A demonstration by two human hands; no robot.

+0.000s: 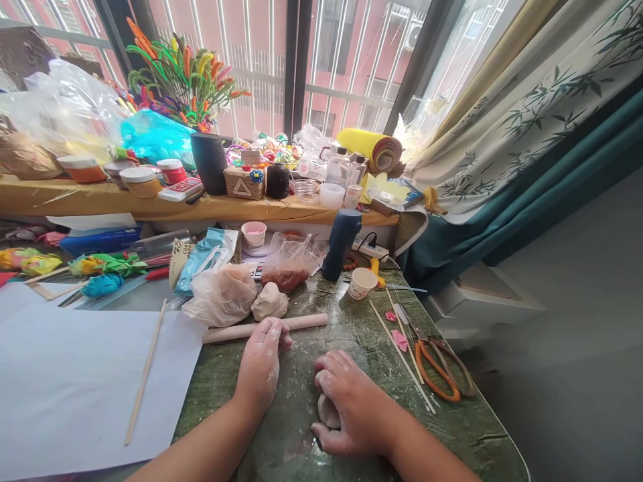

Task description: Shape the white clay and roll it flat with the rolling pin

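My left hand (262,358) lies on the green marble table (351,328), its fingers curled over a long wooden rolling pin (306,322) that runs left to right. My right hand (346,405) is cupped over a pale lump of clay (328,410), pressing it against the table; only the lump's edge shows under the palm. Both hands are dusted with white. A second, bigger lump of clay (270,302) rests just behind the rolling pin, next to a crumpled plastic bag (221,294).
A white sheet (75,381) with a thin stick (145,371) covers the left. Orange-handled scissors (437,365), skewers and pink scraps lie right. A paper cup (362,282), dark bottle (340,242) and bag of red grains (289,264) stand behind. The cluttered sill (151,204) holds jars.
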